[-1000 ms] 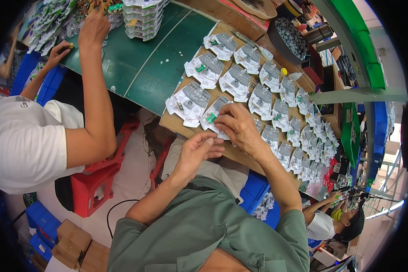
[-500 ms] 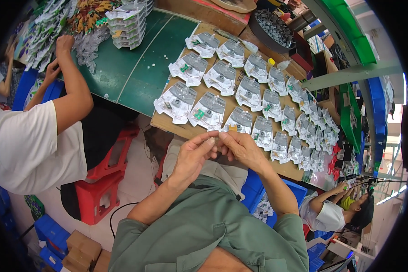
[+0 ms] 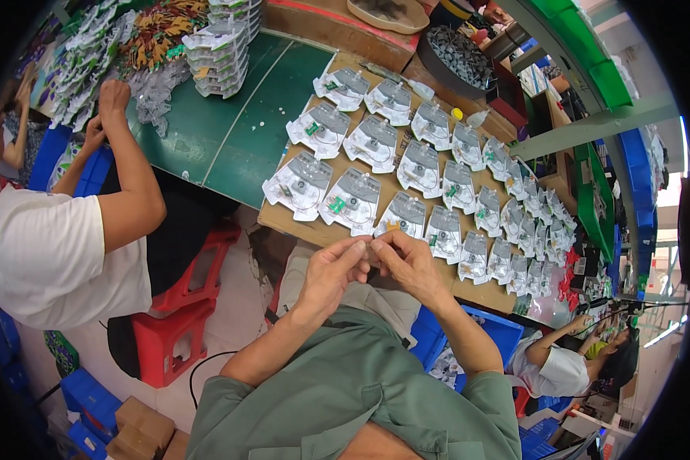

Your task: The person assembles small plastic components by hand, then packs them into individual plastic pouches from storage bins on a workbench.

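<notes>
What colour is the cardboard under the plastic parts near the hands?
The cardboard is light brown, seen best in the head view, under the plastic parts.

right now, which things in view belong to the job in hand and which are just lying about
Seems part of the job:
left hand and right hand, close together; anything pinched is unclear
grey-and-white housings, some with green parts
cardboard sheet beneath them

Seems just lying about:
cardboard boxes, lower left
red stool
</notes>
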A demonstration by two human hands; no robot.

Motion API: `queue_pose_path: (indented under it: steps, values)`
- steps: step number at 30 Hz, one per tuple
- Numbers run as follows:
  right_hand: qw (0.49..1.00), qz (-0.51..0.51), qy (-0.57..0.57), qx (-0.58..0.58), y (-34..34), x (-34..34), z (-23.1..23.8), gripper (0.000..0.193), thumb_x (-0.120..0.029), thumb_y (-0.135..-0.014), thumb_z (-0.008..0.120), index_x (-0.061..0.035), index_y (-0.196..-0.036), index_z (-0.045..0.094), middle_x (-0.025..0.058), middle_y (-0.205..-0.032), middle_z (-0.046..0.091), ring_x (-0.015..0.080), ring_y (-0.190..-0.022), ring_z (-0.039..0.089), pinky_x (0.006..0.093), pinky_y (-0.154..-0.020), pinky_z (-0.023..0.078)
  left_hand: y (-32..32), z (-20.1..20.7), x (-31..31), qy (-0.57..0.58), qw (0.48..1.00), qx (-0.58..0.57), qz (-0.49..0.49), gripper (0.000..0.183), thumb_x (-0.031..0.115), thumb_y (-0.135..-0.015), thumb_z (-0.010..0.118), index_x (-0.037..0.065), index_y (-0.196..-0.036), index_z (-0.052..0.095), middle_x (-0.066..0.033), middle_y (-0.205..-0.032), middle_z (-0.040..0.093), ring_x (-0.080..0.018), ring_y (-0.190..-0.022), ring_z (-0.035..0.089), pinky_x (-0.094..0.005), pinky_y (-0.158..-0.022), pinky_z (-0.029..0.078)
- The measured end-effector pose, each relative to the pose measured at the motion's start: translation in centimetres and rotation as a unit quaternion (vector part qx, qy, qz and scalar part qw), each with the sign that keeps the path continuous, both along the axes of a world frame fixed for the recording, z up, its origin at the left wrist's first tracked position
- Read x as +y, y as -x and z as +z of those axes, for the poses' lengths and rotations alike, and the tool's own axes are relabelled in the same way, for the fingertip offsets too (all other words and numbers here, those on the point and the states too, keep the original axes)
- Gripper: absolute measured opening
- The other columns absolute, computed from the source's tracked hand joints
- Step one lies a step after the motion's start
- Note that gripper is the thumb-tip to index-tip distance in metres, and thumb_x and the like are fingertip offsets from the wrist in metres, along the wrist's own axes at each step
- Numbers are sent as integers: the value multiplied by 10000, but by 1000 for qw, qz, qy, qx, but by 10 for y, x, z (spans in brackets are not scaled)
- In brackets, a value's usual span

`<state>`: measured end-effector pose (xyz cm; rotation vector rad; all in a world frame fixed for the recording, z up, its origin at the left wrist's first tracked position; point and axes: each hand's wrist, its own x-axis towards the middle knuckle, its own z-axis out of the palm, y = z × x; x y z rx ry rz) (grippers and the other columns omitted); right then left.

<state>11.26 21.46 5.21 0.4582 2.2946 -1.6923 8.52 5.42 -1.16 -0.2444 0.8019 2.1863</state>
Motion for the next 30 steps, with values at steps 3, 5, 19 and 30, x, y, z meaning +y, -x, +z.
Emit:
queue_pose_path:
  steps: [3,5,19,30]
  values:
    - [991,28,-98,82,1,-4,4,187,-176,-931,625,8,-957,645,53,-770,636,88,-606,561,238,-532,445,2,-5,-2,29,1000,10,-2,280,204,-962,608,-14,-1136,627,-15,-852,628,-81,-699,574,-214,-577,473]
    - [970,54,-187,149,4,-6,8,154,-140,-904,651,3,-963,647,67,-792,641,102,-609,572,249,-535,456,6,-4,-4,46,999,20,-5,274,231,-965,607,-5,-1100,638,-7,-823,618,-79,-676,567,-211,-553,461]
    - [925,189,-207,256,53,-3,16,136,-15,-842,658,-13,-977,646,85,-889,644,183,-702,627,282,-579,495,51,-3,-21,-209,959,-121,-145,384,368,-1012,450,124,-715,453,35,-615,418,-48,-432,323,-182,-356,250]
    - [780,220,-468,353,137,50,19,145,-54,-795,689,-45,-934,649,79,-992,607,262,-883,605,355,-726,505,43,-2,-20,19,987,1,-158,302,309,-1018,485,33,-924,560,35,-613,405,-23,-467,305,-176,-409,248]
